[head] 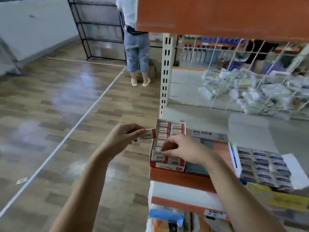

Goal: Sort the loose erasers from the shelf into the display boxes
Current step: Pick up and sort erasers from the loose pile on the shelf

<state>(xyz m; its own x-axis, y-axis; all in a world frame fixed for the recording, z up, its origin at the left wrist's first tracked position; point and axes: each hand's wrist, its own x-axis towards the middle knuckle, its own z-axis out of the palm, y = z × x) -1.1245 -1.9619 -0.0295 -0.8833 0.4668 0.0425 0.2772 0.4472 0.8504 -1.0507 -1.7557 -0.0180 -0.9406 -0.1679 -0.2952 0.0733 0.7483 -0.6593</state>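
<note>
Print on red display box (167,166): too small and soft to read.
Eraser (149,133) in left hand (122,135): near end covered by the fingertips; wrapper text not legible.
Right hand (181,150): fingertips (164,148) dip among the erasers in the box; cannot tell whether they pinch one.
Middle box (210,148): contents largely hidden behind right hand and forearm; lid lettering blurred.
Blue erasers (264,166): labels smeared, unreadable.
Bagged goods behind wire grid (247,91): blurred, kind not identifiable.
Person in aisle (137,52): upper body cut off by top edge and orange shelf (217,15).
Lower shelf packages (167,220): cut by bottom edge.
</note>
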